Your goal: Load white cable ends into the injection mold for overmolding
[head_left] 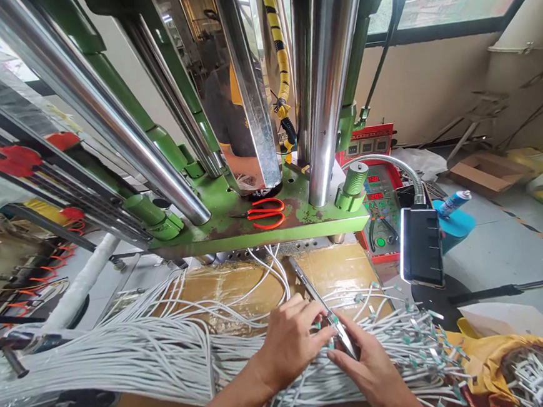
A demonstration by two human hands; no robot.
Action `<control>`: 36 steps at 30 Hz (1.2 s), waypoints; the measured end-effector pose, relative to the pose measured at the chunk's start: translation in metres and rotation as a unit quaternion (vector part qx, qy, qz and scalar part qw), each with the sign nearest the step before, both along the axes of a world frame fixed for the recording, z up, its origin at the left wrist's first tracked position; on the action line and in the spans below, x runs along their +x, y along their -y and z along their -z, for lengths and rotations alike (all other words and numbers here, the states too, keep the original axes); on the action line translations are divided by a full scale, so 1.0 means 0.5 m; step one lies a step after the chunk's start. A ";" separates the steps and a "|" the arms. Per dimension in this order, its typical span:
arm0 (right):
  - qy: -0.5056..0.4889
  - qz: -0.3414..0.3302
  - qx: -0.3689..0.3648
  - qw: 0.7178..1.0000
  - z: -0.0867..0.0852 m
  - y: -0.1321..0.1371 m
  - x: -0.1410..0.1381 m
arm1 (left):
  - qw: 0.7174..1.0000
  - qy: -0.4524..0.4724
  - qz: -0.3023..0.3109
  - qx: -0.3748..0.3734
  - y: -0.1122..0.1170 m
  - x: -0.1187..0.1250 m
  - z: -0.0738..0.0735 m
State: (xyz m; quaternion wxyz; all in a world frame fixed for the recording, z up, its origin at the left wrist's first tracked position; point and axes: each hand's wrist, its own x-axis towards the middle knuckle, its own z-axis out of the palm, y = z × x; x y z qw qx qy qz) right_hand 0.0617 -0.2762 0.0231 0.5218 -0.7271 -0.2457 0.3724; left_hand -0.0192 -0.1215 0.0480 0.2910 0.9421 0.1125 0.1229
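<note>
My left hand (289,337) and my right hand (366,362) meet over a thick bundle of white cables (147,357) lying across a cardboard-covered bench (240,281). Both hands are closed in pinches. The left fingers pinch a small green-tipped cable end. The right fingers grip the near end of a long metal strip (319,303) that slants up toward the press. Several cable ends with green connectors (413,336) fan out to the right of my hands.
A green press with chrome columns (328,86) rises behind the bench. Orange-handled scissors (265,213) lie on its plate (301,226). A red control box (377,204) and a gooseneck lamp (418,245) stand to the right. A yellow bag of white pieces (539,377) sits at the lower right.
</note>
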 end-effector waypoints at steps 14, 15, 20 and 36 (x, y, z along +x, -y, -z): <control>-0.007 -0.020 -0.007 1.000 -0.003 0.004 0.000 | 0.956 0.000 -0.104 -0.273 -0.114 -0.029 -0.011; -0.006 -0.020 -0.009 1.000 0.001 0.004 0.000 | 0.971 0.005 -0.077 -0.226 -0.122 -0.029 -0.001; 0.003 -0.023 -0.009 1.000 0.016 0.005 0.001 | 0.996 0.049 0.021 -0.073 -0.128 -0.016 0.064; 0.012 -0.021 0.006 1.000 0.032 0.010 0.010 | 0.984 0.165 0.051 0.037 -0.129 -0.017 0.102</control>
